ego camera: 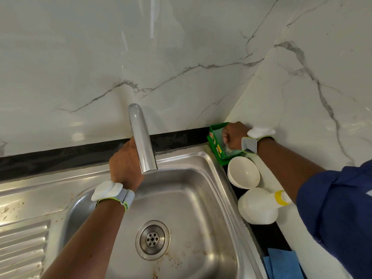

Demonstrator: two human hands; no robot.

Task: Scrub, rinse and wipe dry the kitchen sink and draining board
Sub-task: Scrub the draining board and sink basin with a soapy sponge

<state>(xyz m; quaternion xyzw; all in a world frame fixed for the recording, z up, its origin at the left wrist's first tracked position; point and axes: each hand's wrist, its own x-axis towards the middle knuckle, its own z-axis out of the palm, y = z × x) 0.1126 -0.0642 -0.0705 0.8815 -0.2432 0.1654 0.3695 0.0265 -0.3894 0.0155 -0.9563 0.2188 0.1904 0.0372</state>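
The steel sink point(201, 198) lies below me, stained brown around its drain point(152, 240). The ribbed draining board point(22, 244) at the left carries brown specks. My left hand point(124, 164) reaches behind the chrome tap spout point(142, 137) at the tap's base; its fingers are hidden by the spout. My right hand point(233, 135) is curled inside the green soap tub point(216, 147) at the sink's back right corner, its fingers closed on something pale that I cannot identify.
A white bowl point(244, 175) and a white bottle with a yellow cap point(259, 206) stand on the dark counter to the right of the sink. A blue cloth point(281, 264) lies at the bottom right. The marble wall point(141, 57) rises right behind the tap.
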